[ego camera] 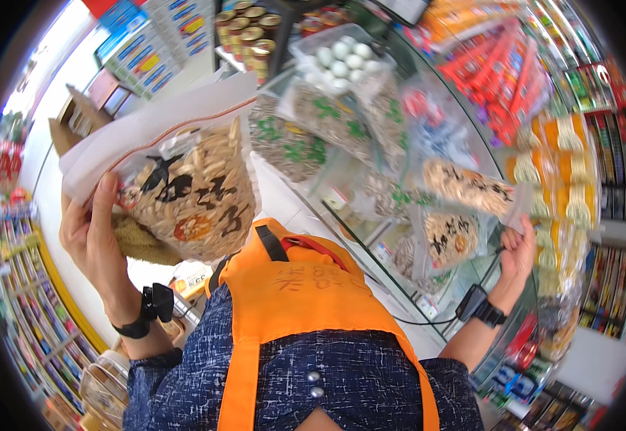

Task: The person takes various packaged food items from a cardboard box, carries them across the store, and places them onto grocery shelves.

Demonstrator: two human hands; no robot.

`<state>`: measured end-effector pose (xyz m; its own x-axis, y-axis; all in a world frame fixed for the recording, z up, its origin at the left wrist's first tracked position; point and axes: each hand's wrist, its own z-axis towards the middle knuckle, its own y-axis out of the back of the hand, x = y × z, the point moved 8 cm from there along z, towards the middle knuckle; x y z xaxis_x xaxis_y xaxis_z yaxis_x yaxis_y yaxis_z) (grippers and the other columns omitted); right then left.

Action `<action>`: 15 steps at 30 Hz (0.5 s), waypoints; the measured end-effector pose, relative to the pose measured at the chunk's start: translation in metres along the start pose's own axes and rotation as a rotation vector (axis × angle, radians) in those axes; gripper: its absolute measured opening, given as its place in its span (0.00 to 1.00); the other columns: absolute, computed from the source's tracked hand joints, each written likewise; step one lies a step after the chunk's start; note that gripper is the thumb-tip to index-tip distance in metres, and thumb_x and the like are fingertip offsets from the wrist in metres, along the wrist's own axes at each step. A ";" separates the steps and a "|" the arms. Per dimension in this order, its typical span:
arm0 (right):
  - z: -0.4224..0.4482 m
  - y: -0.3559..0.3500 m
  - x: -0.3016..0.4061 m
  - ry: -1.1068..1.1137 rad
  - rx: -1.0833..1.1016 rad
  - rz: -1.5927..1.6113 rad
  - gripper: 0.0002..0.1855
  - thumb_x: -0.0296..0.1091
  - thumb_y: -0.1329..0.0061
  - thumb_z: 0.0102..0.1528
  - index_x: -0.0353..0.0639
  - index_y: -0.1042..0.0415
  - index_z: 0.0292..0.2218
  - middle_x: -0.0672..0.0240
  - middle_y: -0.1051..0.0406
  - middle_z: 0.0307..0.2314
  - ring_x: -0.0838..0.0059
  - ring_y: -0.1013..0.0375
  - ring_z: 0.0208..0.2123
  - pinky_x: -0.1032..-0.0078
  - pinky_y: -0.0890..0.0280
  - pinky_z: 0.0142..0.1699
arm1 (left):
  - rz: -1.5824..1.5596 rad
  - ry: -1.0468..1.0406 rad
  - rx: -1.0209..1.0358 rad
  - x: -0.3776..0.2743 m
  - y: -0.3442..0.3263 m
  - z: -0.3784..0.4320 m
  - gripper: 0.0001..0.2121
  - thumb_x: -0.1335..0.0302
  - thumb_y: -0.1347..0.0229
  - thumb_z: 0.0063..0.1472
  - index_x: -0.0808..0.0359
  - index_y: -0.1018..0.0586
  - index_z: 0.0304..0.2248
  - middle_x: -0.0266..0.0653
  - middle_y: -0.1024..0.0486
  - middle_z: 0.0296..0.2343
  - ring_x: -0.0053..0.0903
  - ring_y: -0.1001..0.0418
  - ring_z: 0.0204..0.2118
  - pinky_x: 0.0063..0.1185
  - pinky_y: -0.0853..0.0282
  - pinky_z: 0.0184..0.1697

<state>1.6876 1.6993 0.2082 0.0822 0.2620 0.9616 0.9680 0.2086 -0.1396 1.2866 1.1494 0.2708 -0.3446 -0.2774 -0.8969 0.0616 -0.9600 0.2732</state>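
My left hand [89, 231] grips the edge of a large clear zip bag [216, 167] of pale, elongated seeds, thumb in front, raised at the left. The bag bears black writing and an orange mark. An olive-brown fuzzy cloth [143, 242] shows behind its lower edge; whether that hand holds it too, I cannot tell. My right hand [518, 248] pinches the end of a smaller bag of pale seeds [469, 188] over the glass counter [367, 250]. Just below it lies a similar bag [450, 240]. Several bags of greyish seeds with green print [324, 113] lie across the counter.
A plastic tub of pale eggs [345, 59] stands at the counter's far end. Red packets [501, 81] and yellow packaged goods [566, 167] line the right side. Stacked cartons [146, 59] stand far left, with stocked shelves [43, 307] below. A cable [426, 322] runs from my right wrist device.
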 end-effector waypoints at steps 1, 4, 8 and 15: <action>-0.013 -0.022 0.015 0.072 -0.062 0.044 0.11 0.34 0.47 0.54 0.47 0.36 0.25 0.82 0.46 0.14 0.90 0.55 0.11 0.85 0.61 0.17 | 0.009 0.007 -0.008 0.004 0.015 0.009 0.11 0.75 0.43 0.59 0.76 0.21 0.38 0.34 0.26 0.34 0.16 0.29 0.35 0.15 0.35 0.37; -0.039 -0.084 0.053 0.229 0.130 -0.105 0.11 0.36 0.46 0.54 0.41 0.30 0.37 0.71 0.32 0.28 0.82 0.35 0.26 0.80 0.41 0.30 | -0.005 0.016 -0.025 0.020 0.052 0.031 0.08 0.77 0.44 0.59 0.75 0.21 0.35 0.33 0.26 0.34 0.15 0.29 0.32 0.14 0.36 0.34; -0.095 -0.167 0.084 0.390 0.185 -0.139 0.18 0.31 0.50 0.53 0.36 0.29 0.45 0.63 0.30 0.38 0.69 0.33 0.43 0.68 0.39 0.45 | 0.108 -0.035 -0.050 0.005 0.107 0.067 0.06 0.79 0.43 0.57 0.74 0.20 0.31 0.34 0.28 0.31 0.18 0.30 0.31 0.14 0.37 0.34; -0.215 -0.317 0.104 1.077 0.408 -0.688 0.35 0.59 0.61 0.59 0.30 0.33 0.50 0.51 0.31 0.45 0.51 0.33 0.49 0.59 0.38 0.52 | 0.285 -0.048 -0.165 0.006 0.236 0.109 0.05 0.80 0.42 0.54 0.72 0.19 0.31 0.36 0.29 0.26 0.18 0.31 0.24 0.16 0.37 0.24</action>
<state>1.4402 1.4581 0.4027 -0.0622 -0.8368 0.5440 0.7635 0.3111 0.5659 1.1971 0.9255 0.3673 -0.3355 -0.5374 -0.7737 0.3111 -0.8384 0.4475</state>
